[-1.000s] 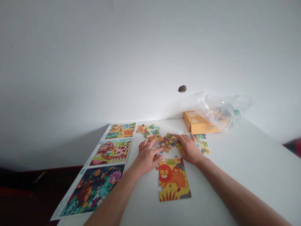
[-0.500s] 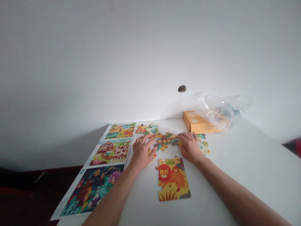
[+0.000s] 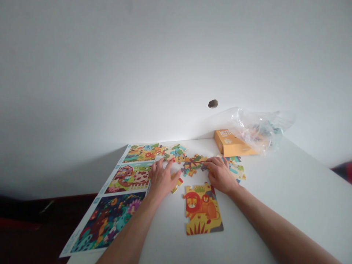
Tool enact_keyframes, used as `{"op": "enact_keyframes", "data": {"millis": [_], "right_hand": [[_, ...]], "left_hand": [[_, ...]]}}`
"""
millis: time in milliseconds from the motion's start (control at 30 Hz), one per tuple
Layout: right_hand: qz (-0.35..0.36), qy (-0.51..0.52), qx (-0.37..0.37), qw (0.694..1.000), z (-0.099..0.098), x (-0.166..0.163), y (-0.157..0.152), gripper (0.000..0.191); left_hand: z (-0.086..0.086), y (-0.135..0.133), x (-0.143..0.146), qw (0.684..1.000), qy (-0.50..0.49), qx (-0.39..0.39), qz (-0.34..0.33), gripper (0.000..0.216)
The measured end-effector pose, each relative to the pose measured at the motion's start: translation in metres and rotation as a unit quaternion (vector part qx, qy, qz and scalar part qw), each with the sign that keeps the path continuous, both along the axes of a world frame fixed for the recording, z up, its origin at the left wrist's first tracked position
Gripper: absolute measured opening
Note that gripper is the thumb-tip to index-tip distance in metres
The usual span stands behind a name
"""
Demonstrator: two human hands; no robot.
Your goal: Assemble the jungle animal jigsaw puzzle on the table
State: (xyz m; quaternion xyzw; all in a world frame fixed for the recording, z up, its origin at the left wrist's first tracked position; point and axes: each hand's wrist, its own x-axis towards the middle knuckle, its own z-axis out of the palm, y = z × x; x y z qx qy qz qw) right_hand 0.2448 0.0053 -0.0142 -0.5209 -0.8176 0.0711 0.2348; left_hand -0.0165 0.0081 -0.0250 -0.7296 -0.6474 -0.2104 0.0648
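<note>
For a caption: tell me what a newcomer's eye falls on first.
The joined lion puzzle section stands out first, yellow and orange on the white table, low in view. Beyond it, the left hand and right hand flank scattered puzzle pieces. At the back right, an orange box sits partly covered by a clear plastic bag.

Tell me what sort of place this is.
Indoors, possibly a room in a home: a white table against a pale wall, with puzzle pieces and an orange box marked "PUZZLE" on it.
</note>
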Motion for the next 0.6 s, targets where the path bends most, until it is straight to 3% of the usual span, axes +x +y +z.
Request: {"op": "enact_keyframes", "data": {"millis": [200, 433, 600], "right_hand": [[0.008, 0.003, -0.002, 1.0, 0.0011, -0.0011, -0.0014, 0.043], [0.014, -0.006, -0.011, 1.0, 0.0002, -0.0028, -0.0029, 0.042], [0.018, -0.01, -0.012, 1.0, 0.0009, -0.0025, -0.0027, 0.041]], "left_hand": [[-0.0002, -0.0008, -0.0004, 1.0, 0.0, -0.002, -0.015, 0.041], [-0.0008, -0.0014, 0.0018, 0.994, -0.027, -0.031, -0.102, 0.032], [0.0034, 0.0009, 0.0015, 0.993, -0.068, 0.005, -0.096, 0.026]]}}
